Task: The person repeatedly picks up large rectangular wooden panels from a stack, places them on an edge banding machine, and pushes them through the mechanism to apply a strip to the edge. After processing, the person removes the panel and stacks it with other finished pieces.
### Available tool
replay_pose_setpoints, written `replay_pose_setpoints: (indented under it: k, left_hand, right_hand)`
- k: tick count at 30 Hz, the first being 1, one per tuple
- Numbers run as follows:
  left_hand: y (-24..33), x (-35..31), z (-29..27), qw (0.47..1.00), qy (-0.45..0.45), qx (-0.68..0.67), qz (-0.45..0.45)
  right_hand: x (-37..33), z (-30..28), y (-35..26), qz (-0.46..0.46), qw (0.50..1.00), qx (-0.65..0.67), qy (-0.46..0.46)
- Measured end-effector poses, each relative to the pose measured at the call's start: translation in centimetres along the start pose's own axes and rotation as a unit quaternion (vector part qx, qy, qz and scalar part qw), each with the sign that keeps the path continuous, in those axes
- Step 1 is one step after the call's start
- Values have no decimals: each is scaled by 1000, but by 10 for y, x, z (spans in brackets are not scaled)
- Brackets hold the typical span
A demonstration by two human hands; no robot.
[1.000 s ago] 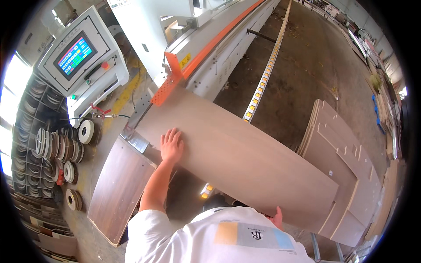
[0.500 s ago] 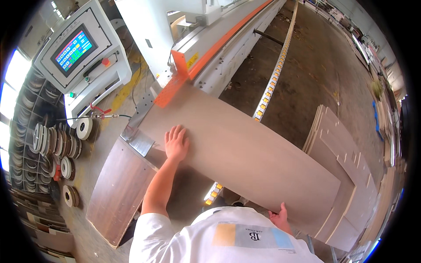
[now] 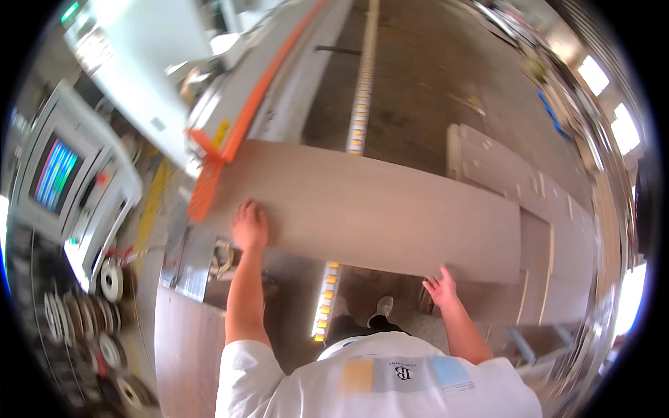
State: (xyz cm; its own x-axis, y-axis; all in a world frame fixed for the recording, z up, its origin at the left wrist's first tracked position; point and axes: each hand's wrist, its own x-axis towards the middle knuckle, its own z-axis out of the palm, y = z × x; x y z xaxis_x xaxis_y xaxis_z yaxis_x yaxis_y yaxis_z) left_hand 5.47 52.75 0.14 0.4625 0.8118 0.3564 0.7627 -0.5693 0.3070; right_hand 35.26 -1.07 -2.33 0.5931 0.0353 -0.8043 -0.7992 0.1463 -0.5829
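Observation:
A long brown wooden panel point(image 3: 369, 209) spans from the orange guide point(image 3: 207, 184) of a machine on the left to a stack of boards on the right. My left hand point(image 3: 251, 226) lies flat on the panel's left end, near its front edge, fingers stretched out. At the near edge toward the right end is my right hand point(image 3: 441, 285), its fingers apart and its thumb by the edge; whether it touches the panel is hard to tell. Part of the picture is smeared by motion.
A stack of brown boards point(image 3: 568, 230) is at the right. A roller rail with yellow wheels point(image 3: 325, 299) runs beneath the panel. Left are a control console point(image 3: 70, 188), rolls of edging point(image 3: 80, 313) and another wooden panel point(image 3: 188, 355). My shoe point(image 3: 384, 306) shows below.
My view has turned, so the panel lies more level. My right hand's fingers now show more, beside the near edge. My left hand stays flat on the panel.

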Motion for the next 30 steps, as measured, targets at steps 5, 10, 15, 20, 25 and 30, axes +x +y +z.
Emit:
replay_pose_setpoints:
  k: [5, 10, 15, 20, 25, 30]
  left_hand:
    - [24, 9, 26, 999, 16, -27, 24]
    - [68, -32, 50, 989, 29, -33, 139]
    - [122, -92, 35, 982, -68, -105, 145]
    - [295, -231, 21, 853, -275, -419, 142]
    - [399, -362, 20, 759, -469, -299, 338]
    - [498, -461, 18, 650, -641, -178, 366]
  right_hand:
    - [-31, -44, -9, -77, 922, -352, -142]
    - [-61, -148, 33, -123, 826, -536, -125]
    - [-88, -248, 77, -54, 757, -631, -163]
    - [-29, -467, 227, -255, 644, -698, -183]
    - [-61, -474, 194, -13, 897, -442, 12]
    - [-50, -569, 202, -63, 947, -302, 91]
